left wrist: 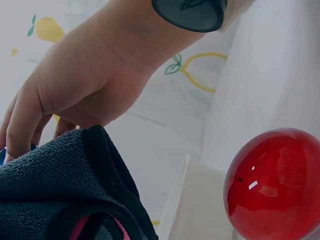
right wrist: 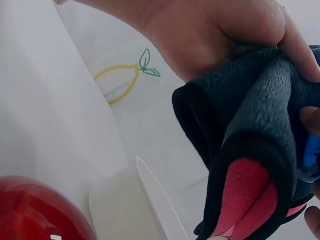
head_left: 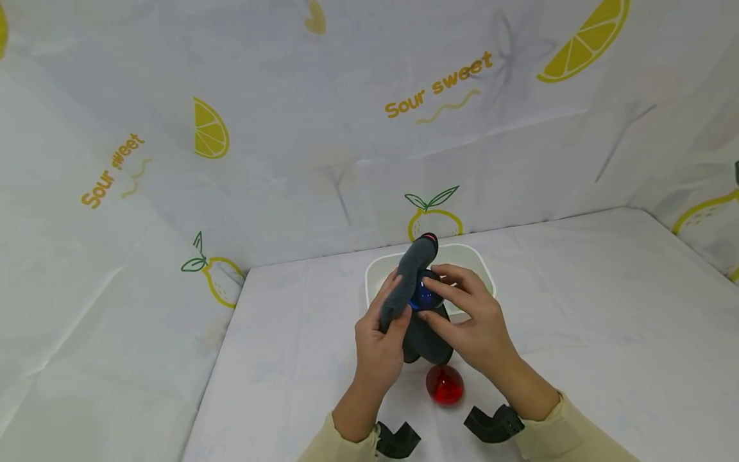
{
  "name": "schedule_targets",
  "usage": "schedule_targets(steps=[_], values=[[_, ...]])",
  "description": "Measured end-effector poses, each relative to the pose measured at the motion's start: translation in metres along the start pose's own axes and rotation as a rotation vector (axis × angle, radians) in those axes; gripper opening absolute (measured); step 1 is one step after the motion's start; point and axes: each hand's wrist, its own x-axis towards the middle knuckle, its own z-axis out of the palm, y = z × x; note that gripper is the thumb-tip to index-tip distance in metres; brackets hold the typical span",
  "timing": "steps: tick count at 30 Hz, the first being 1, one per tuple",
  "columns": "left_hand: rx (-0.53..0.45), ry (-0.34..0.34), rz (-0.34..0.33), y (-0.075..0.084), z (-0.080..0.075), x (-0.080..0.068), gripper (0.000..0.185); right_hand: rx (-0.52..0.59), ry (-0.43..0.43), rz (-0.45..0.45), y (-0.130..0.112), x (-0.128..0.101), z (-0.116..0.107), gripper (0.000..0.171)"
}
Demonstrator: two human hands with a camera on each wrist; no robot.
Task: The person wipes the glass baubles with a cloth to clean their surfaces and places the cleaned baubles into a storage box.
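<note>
My left hand (head_left: 378, 343) grips a folded dark grey cloth (head_left: 430, 337) with black edging, its pink inner side showing in the right wrist view. A glossy blue ball (head_left: 428, 294) lies against the cloth, partly covered by it. The thumb and fingers of my right hand (head_left: 482, 321) pinch the ball from the right. Below the cloth, a shiny red ball (head_left: 445, 386) rests on the table, apart from both hands. The left wrist view shows my right hand (left wrist: 95, 75); the right wrist view shows my left hand (right wrist: 215, 30) on the cloth.
Behind the hands stands a white basin (head_left: 473, 255), its inside partly hidden by cloth and hands. A white sheet (head_left: 577, 333) covers the table. Lemon-printed curtain (head_left: 288, 141) hangs along the back and sides. Each wrist wears a black camera mount (head_left: 493, 425).
</note>
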Motion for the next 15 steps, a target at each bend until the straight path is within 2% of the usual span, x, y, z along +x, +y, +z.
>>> schedule_targets(steps=[3, 7, 11, 15], values=[[-0.007, 0.005, -0.008, 0.001, -0.0008, -0.0004, 0.045, -0.022, 0.029, -0.073, 0.0014, 0.0002, 0.0019, 0.042], [-0.009, 0.017, -0.017, 0.003, -0.0014, -0.0012, 0.044, -0.047, 0.074, -0.15, 0.0021, 0.0004, 0.0061, 0.054], [0.001, 0.018, -0.026, 0.0036, -0.0019, -0.0013, 0.043, -0.003, 0.084, -0.148, 0.0041, -0.0001, 0.0077, 0.061], [0.003, -0.004, -0.035, 0.0029, -0.0031, -0.0015, 0.043, 0.034, 0.075, -0.102, 0.0037, -0.0024, 0.0063, 0.054]])
